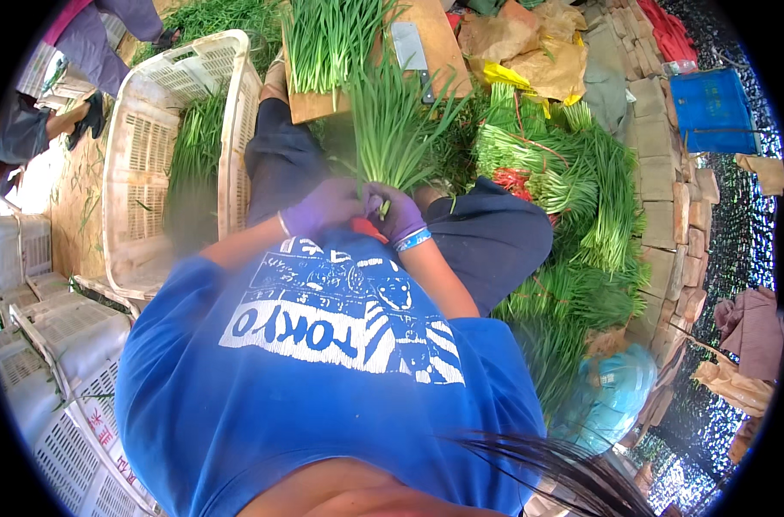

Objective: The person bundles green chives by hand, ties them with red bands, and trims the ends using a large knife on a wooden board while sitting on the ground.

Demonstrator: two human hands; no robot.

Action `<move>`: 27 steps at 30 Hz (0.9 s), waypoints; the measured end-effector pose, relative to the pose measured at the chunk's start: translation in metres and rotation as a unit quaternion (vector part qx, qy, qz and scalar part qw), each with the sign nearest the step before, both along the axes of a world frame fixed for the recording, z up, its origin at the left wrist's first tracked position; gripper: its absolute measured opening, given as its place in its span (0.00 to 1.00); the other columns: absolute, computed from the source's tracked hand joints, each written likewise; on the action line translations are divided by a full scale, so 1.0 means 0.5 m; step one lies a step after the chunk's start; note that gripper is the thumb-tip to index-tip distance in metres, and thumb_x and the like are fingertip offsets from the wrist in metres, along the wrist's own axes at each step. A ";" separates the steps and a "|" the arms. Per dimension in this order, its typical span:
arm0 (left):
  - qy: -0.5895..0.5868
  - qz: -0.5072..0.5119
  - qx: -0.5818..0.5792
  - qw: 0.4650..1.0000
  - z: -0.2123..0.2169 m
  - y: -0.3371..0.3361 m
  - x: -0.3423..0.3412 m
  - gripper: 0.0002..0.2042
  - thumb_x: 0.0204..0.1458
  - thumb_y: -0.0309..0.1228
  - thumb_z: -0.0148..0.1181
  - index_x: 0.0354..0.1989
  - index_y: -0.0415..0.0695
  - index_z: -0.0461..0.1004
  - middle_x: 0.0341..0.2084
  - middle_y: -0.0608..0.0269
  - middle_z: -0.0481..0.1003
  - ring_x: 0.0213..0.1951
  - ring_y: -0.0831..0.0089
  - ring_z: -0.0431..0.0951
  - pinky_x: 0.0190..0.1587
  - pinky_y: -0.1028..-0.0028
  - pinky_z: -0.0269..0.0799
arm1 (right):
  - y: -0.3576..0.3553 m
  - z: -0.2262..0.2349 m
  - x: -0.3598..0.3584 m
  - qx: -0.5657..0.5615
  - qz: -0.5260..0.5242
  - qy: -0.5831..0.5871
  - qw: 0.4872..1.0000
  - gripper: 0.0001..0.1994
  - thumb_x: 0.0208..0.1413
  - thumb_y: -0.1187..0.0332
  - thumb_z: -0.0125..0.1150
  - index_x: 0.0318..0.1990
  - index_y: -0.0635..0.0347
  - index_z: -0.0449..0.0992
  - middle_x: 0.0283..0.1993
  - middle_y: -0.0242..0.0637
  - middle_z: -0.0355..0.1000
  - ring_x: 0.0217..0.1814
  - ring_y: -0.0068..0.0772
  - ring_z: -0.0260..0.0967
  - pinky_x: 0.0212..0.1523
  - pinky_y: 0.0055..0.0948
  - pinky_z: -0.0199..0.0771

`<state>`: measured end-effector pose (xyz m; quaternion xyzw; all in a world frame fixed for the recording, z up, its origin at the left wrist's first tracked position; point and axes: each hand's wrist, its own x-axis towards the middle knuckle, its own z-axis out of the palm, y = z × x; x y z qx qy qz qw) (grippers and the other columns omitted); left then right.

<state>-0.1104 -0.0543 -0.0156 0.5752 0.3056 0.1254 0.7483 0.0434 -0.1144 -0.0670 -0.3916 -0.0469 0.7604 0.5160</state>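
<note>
Both hands wear purple gloves and meet in front of my lap at the pale stem ends of a bunch of garlic chives (392, 129). The leaves fan out away from me. My right hand (400, 214) is closed round the base, with a few stem ends showing between the fingers. Slightly blurred, my left hand (327, 205) also grips the base from the left side. Something red shows just below the hands, partly covered. Beyond the bunch, a wooden board (448, 56) carries loose garlic chives (331, 43) and a cleaver (409, 47).
At left stands a white plastic crate (120, 172) with chives inside; more crates (77, 345) are stacked behind it. Tied chive bundles (573, 189) pile up at right beside a low brick edge (659, 198). Brown paper (504, 34) lies far right. Another person's legs (116, 39) show at upper left.
</note>
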 end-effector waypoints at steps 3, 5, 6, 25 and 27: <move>-0.004 -0.137 0.318 0.938 0.052 -0.012 -0.007 0.06 0.44 0.26 0.54 0.30 0.40 0.73 0.27 0.58 0.73 0.32 0.69 0.73 0.40 0.73 0.67 | 0.002 0.055 -0.013 -0.096 -0.057 0.048 0.993 0.08 0.49 0.72 0.50 0.33 0.68 0.70 0.25 0.35 0.67 0.23 0.23 0.64 0.25 0.21 0.68; -0.065 -0.230 0.243 0.940 0.092 -0.010 -0.013 0.08 0.41 0.25 0.53 0.32 0.39 0.73 0.26 0.54 0.72 0.32 0.63 0.73 0.38 0.71 0.67 | 0.000 0.017 0.013 -0.074 -0.025 0.059 0.995 0.07 0.48 0.75 0.51 0.33 0.70 0.70 0.22 0.35 0.66 0.19 0.23 0.62 0.22 0.19 0.67; -0.087 -0.255 0.177 0.947 0.124 -0.007 -0.019 0.09 0.39 0.25 0.53 0.31 0.38 0.73 0.26 0.55 0.72 0.31 0.63 0.73 0.36 0.71 0.67 | -0.005 0.016 0.021 -0.041 -0.062 -0.006 0.997 0.07 0.46 0.77 0.51 0.33 0.70 0.69 0.21 0.35 0.66 0.17 0.22 0.60 0.19 0.18 0.64; -0.086 0.431 -0.120 0.890 -0.128 0.524 -0.080 0.37 0.46 0.53 0.50 0.62 0.51 0.43 0.52 0.57 0.58 0.50 0.63 0.62 0.49 0.63 0.60 | 0.548 0.039 -0.154 0.157 0.141 -0.674 0.707 0.33 0.42 0.71 0.52 0.56 0.75 0.47 0.34 0.60 0.68 0.36 0.55 0.69 0.36 0.42 0.70; 0.000 0.448 -0.034 0.893 -0.165 0.527 -0.048 0.40 0.41 0.51 0.56 0.62 0.50 0.46 0.58 0.52 0.51 0.57 0.61 0.55 0.53 0.67 0.56 | 0.521 -0.067 -0.171 0.102 0.192 -0.696 0.685 0.35 0.43 0.67 0.52 0.56 0.79 0.45 0.35 0.61 0.68 0.36 0.54 0.69 0.37 0.41 0.70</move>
